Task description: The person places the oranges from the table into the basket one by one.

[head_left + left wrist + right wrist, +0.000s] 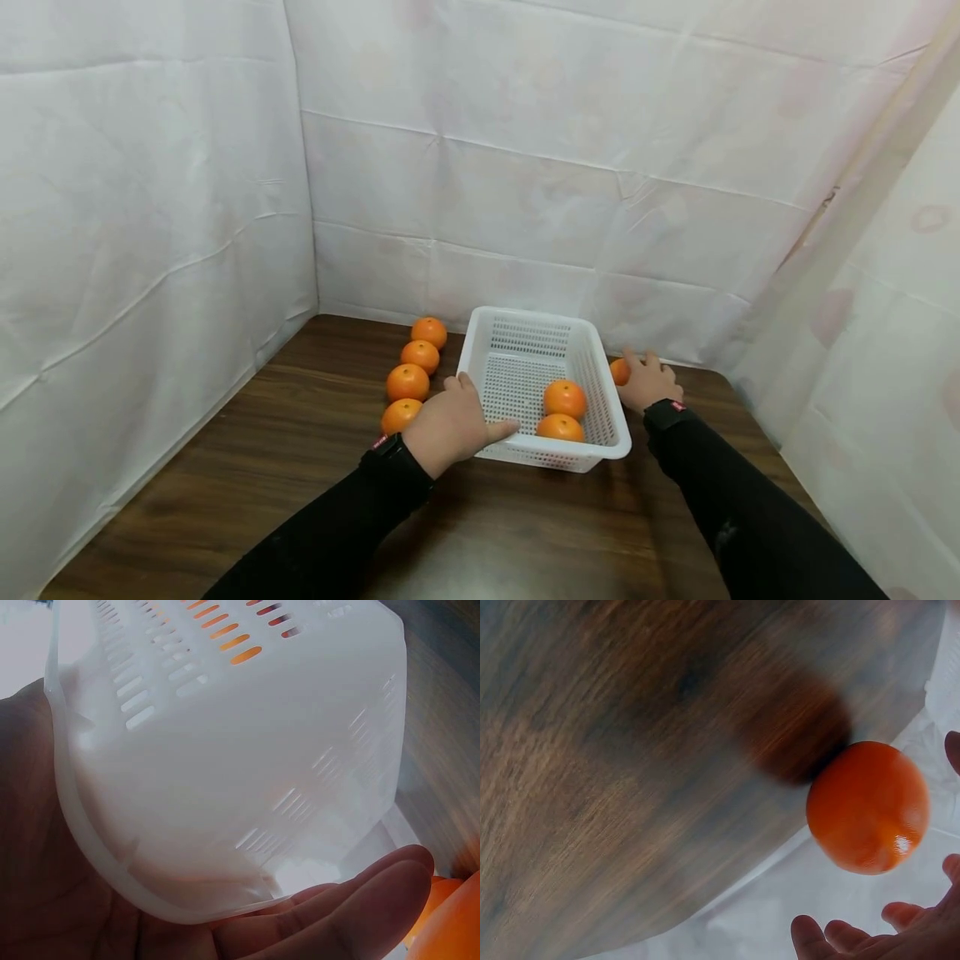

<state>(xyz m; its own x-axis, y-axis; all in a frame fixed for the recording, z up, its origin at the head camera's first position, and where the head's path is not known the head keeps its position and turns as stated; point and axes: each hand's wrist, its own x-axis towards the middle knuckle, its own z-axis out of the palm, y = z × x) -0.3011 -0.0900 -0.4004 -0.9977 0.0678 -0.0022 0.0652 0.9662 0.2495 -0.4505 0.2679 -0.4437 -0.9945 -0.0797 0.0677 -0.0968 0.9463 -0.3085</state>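
Note:
My left hand (pixel 450 425) grips the near left corner of a white plastic basket (pixel 468 354); in the left wrist view its fingers (pixel 375 900) lie along the outside wall. Two oranges, a rear one (pixel 565 399) and a front one (pixel 560 427), sit inside against the right wall. To the right of the basket, my right hand (pixel 649 383) reaches over another orange (pixel 619 372), which it partly hides. In the right wrist view, that orange (pixel 868 808) rests on the table, and the spread fingers (pixel 840 935) show a gap from it.
Left of the basket, several oranges (pixel 408 382) form a row on the dark wooden table (pixel 322 408); my left hand partly covers the nearest one. White sheeting (pixel 517 192) hangs behind the table and along both sides.

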